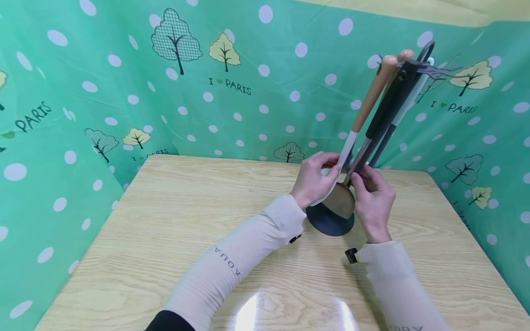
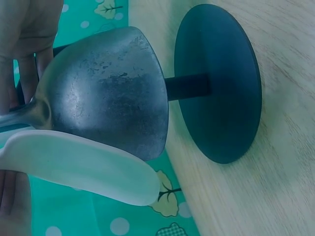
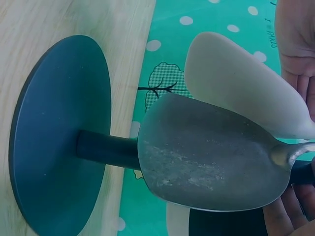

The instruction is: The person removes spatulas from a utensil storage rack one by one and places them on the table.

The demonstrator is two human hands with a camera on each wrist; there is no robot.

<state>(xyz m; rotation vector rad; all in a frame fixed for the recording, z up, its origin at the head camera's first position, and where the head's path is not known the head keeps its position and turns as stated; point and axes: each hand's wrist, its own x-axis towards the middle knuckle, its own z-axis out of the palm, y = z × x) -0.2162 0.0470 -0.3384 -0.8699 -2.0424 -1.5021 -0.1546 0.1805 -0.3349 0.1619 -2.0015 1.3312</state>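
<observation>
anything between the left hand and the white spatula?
Nothing visible: the left hand pinches the white spatula by its shaft. The metal turner hangs close beside the spatula's head, partly covering the stand's post.

Wok spatula (image 2: 106, 81): metal, scuffed, dull sheen. Pale-headed spatula (image 3: 236, 81): smooth, matt, silicone-looking. Round-based utensil stand (image 2: 231, 113): smooth, matt. Tabletop (image 1: 198, 202): wood-grained, glossy where light strikes. Sleeve (image 1: 236, 257): matt cloth.

Wooden table (image 1: 198, 197) backed by green cloth (image 1: 132, 69)
White dots (image 1: 266, 14), trees (image 1: 176, 36) and lettering (image 1: 239, 88) are printed on the cloth.
</observation>
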